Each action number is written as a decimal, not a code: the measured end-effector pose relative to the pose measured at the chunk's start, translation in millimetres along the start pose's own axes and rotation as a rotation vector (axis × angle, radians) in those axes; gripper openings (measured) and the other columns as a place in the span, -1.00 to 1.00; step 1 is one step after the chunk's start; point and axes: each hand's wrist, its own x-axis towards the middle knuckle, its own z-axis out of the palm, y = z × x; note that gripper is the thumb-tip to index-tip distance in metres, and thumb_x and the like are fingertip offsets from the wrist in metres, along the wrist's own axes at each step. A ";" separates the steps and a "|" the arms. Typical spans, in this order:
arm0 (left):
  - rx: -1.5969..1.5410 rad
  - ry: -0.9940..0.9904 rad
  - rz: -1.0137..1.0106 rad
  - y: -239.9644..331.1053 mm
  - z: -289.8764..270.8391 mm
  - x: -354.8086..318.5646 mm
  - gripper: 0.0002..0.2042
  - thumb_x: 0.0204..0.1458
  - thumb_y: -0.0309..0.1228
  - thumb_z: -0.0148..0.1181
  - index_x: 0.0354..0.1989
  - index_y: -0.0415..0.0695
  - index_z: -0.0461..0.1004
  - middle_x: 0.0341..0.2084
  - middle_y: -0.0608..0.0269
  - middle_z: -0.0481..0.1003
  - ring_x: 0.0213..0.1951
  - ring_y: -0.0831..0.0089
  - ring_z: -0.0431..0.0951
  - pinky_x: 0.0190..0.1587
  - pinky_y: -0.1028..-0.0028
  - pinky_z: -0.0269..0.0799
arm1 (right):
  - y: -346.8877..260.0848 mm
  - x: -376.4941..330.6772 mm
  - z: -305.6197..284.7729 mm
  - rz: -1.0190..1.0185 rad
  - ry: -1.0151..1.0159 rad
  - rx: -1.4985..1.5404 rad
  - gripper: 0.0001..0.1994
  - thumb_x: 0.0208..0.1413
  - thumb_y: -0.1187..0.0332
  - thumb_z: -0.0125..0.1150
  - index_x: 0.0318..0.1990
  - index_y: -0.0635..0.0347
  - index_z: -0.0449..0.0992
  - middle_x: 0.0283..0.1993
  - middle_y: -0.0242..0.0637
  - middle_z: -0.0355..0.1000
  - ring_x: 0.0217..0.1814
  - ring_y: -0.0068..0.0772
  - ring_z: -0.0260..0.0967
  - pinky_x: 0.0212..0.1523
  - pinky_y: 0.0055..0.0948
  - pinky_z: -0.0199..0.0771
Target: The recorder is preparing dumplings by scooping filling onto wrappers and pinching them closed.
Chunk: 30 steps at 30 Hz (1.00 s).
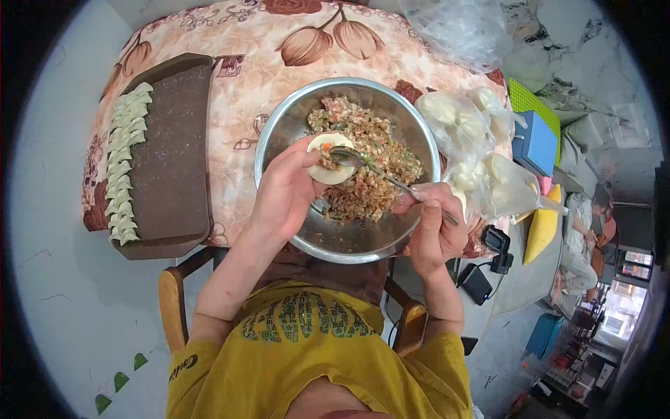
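A round white dough wrapper lies in my left hand, its edge held by the curled fingers and thumb. A little filling sits on the wrapper. My right hand grips the handle of a metal spoon, and the spoon's bowl rests at the filling on the wrapper. Both hands are over a large steel mixing bowl. Inside it is a heap of minced filling with green and orange bits. The underside of the wrapper is hidden by my left hand.
On the left, a brown tray carries rows of folded dumplings along its far-left side. Plastic bags of dough lie right of the bowl, near a blue box. A patterned cloth covers the table. Another person sits far right.
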 end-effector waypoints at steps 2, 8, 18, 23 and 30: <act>-0.045 0.011 0.005 -0.9 -5.2 4.1 -0.57 0.27 -0.34 -0.01 0.26 -0.28 0.32 0.13 0.10 0.49 0.14 0.32 0.53 0.22 0.27 0.42 | 1.3 0.9 1.9 -0.049 -0.016 -0.031 -0.85 0.39 0.53 -0.04 -0.04 0.38 0.47 -0.22 -0.03 0.51 -0.32 -0.32 0.49 -0.25 -0.43 0.52; -0.087 0.061 0.051 -1.4 3.1 -2.7 -0.63 0.29 -0.37 0.00 0.21 -0.26 0.37 0.06 0.16 0.53 0.07 0.40 0.56 0.13 0.35 0.47 | -8.8 -3.1 -2.5 -0.071 -0.006 -0.063 -0.88 0.35 0.55 0.03 -0.08 0.40 0.48 -0.24 -0.06 0.52 -0.33 -0.31 0.49 -0.28 -0.40 0.52; -0.088 0.087 0.138 -6.3 -3.5 -1.4 -0.63 0.29 -0.37 0.03 0.22 -0.26 0.36 0.05 0.17 0.52 0.08 0.40 0.54 0.15 0.33 0.46 | -12.3 9.9 -12.4 -0.057 0.076 -0.225 -0.87 0.35 0.59 0.01 -0.09 0.41 0.50 -0.31 -0.11 0.52 -0.34 -0.35 0.49 -0.27 -0.44 0.50; -0.101 0.116 0.198 -8.2 -0.4 -1.2 -0.61 0.30 -0.38 0.01 0.25 -0.27 0.32 0.10 0.13 0.48 0.12 0.36 0.52 0.19 0.29 0.44 | 10.7 19.2 -24.2 0.102 -0.037 -0.438 -0.90 0.33 0.55 0.10 -0.15 0.37 0.54 -0.40 -0.23 0.49 -0.47 -0.48 0.44 -0.38 -0.58 0.44; -0.139 0.061 0.150 -6.7 -4.6 -1.4 -0.60 0.29 -0.39 0.00 0.25 -0.31 0.29 0.10 0.11 0.48 0.13 0.36 0.51 0.21 0.28 0.42 | 28.9 47.4 -29.6 0.481 0.072 -0.258 -0.73 0.40 0.27 0.13 -0.22 0.32 0.58 -0.52 -0.38 0.46 -0.50 -0.68 0.36 -0.49 -0.64 0.32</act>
